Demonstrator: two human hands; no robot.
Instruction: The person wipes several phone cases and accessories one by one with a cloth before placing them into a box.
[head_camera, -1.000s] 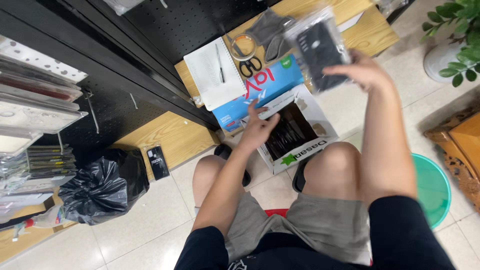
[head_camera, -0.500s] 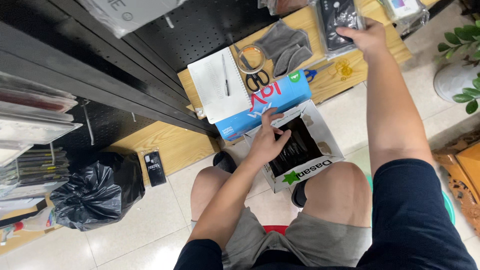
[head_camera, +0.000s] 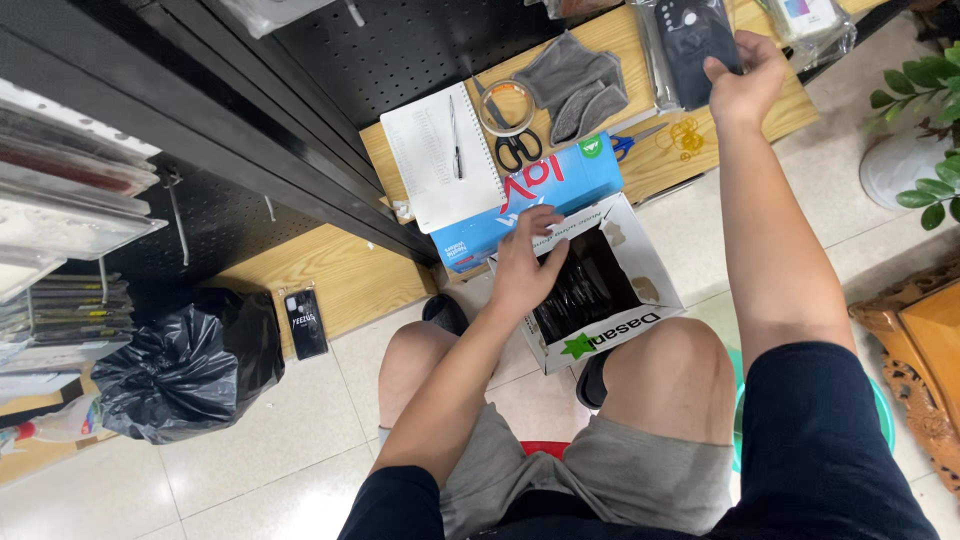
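Observation:
My left hand (head_camera: 527, 265) reaches into an open white cardboard box (head_camera: 640, 262) on the floor between my knees and touches the dark packets (head_camera: 590, 285) stacked inside; whether it grips one is unclear. My right hand (head_camera: 742, 82) is stretched out to the low wooden shelf (head_camera: 330, 280) and holds a black phone case in a clear plastic bag (head_camera: 690, 35) over a pile of similar bags. A long blue box (head_camera: 545, 190) lies between the white box and the shelf edge.
On the shelf lie a spiral notebook (head_camera: 440, 160) with a pen, a tape roll (head_camera: 503, 105), scissors (head_camera: 517, 150) and a grey cloth (head_camera: 580, 85). A black rubbish bag (head_camera: 190, 365) sits at left beside a small dark packet (head_camera: 305, 320). A potted plant (head_camera: 915, 140) stands at right.
My right hand carried the bagged phone case from above the box out to the pile on the shelf. The left hand went from the box's edge down into the box.

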